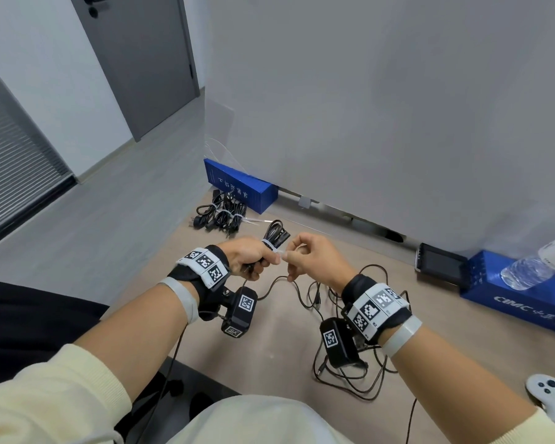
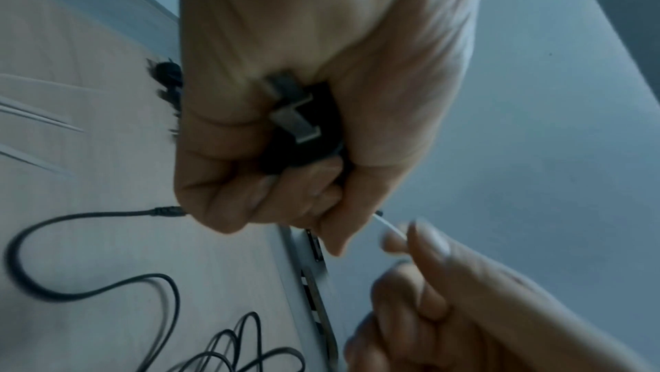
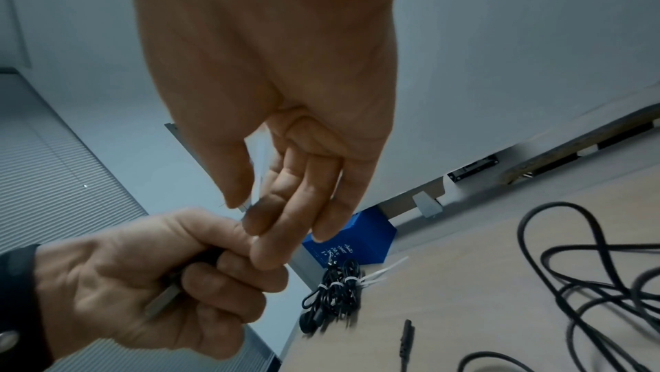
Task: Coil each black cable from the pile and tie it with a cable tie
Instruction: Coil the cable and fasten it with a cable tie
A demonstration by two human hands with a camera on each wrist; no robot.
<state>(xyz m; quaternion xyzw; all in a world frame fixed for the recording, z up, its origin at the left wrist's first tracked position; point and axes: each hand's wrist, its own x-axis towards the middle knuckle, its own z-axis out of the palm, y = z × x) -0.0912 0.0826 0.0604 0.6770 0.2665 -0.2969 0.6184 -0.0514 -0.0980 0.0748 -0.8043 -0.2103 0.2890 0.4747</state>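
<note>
My left hand point(image 1: 253, 256) grips a coiled black cable point(image 1: 274, 231) above the table, its loops sticking up past the fist. A white cable tie point(image 1: 269, 244) is wrapped around the coil. My right hand point(image 1: 303, 256) pinches the tie's free tail between thumb and fingers, right beside the left fist. In the left wrist view the plug's metal prongs point(image 2: 294, 114) show inside the left hand point(image 2: 303, 124), and the tie tail point(image 2: 389, 227) runs to the right fingers point(image 2: 425, 239). The right wrist view shows the right hand point(image 3: 271, 180) pinching above the left fist point(image 3: 160, 279).
Several tied black cable bundles point(image 1: 220, 213) lie by a blue box point(image 1: 237, 184) at the wall. Loose black cables point(image 1: 343, 347) sprawl on the wooden table point(image 1: 269, 347). Another blue box point(image 1: 519, 293) with a water bottle point(image 1: 535, 267), a small screen point(image 1: 439, 261) and a white controller point(image 1: 548, 395) sit right.
</note>
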